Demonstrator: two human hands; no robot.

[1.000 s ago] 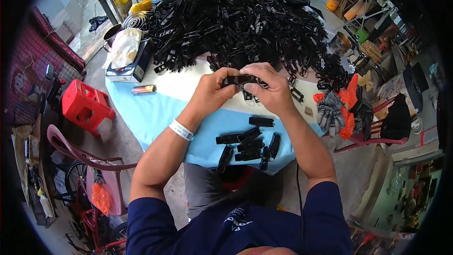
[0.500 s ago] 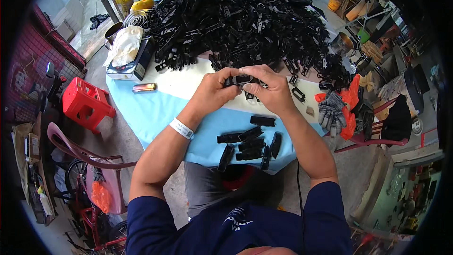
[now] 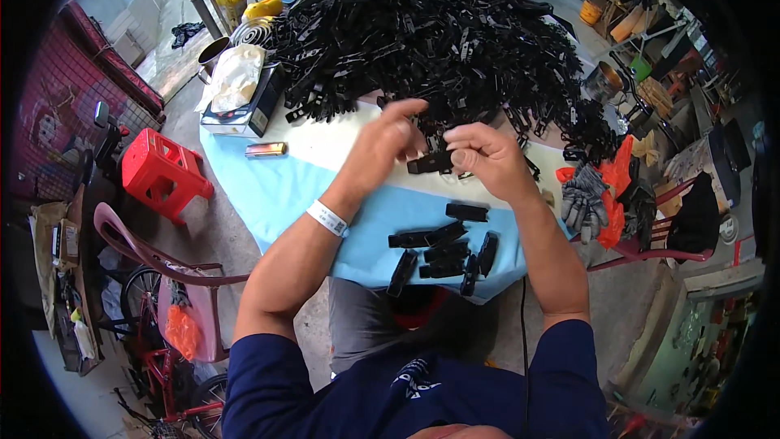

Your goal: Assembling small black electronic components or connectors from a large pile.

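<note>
My right hand [image 3: 494, 164] is closed, thumb against curled fingers, with one end of a long black plastic part [image 3: 428, 164] at its fingertips. The part points left, above the cream cloth. My left hand [image 3: 380, 145] is off the part, its index finger stretched out and its other fingers apart; motion blurs it a little. Nothing shows in it. Nearer to me, several similar black parts [image 3: 443, 250] lie in a loose group on the light blue cloth [image 3: 366, 232]. Just beyond both hands rises a big heap of black plastic pieces [image 3: 431, 32].
At the table's left stand a dark box [image 3: 262, 102] with a crumpled white bag [image 3: 236, 77] and a lighter-like orange item [image 3: 266, 149]. Grey gloves [image 3: 583, 203] and orange plastic [image 3: 613, 215] lie at the right edge. A red stool [image 3: 162, 172] stands left.
Both hands were together around the black part; now they are apart. My left hand has let go and opened, while the part stays at my right fingertips. The view has shifted slightly.
</note>
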